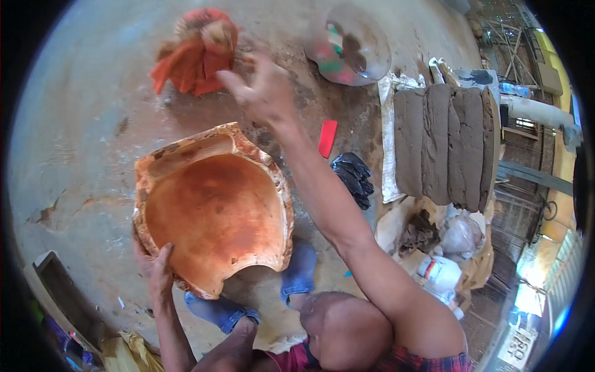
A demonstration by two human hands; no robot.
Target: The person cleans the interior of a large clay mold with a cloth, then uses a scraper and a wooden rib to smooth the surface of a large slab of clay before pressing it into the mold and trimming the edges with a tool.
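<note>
I see the mould [214,208], an orange bowl-shaped shell, at centre frame on the floor [80,124]. My left hand [155,266] grips its lower-left rim, fingers curled over the edge. My right hand [263,87] hangs open and empty at upper centre, just beside the orange rag [195,53]. Clay slabs [443,146] lie at right.

We see a scene in bright daylight, strongest at the right rim, where the background beyond the clay slabs [443,146] washes out to glare, while the floor [80,124] looks pale and hazy. Soft shadows fall under the raised right hand [263,90] and beneath the orange mould [214,208]. The fisheye lens bends the edges, a black ring closes the corners, and the hand is slightly blurred.
</note>
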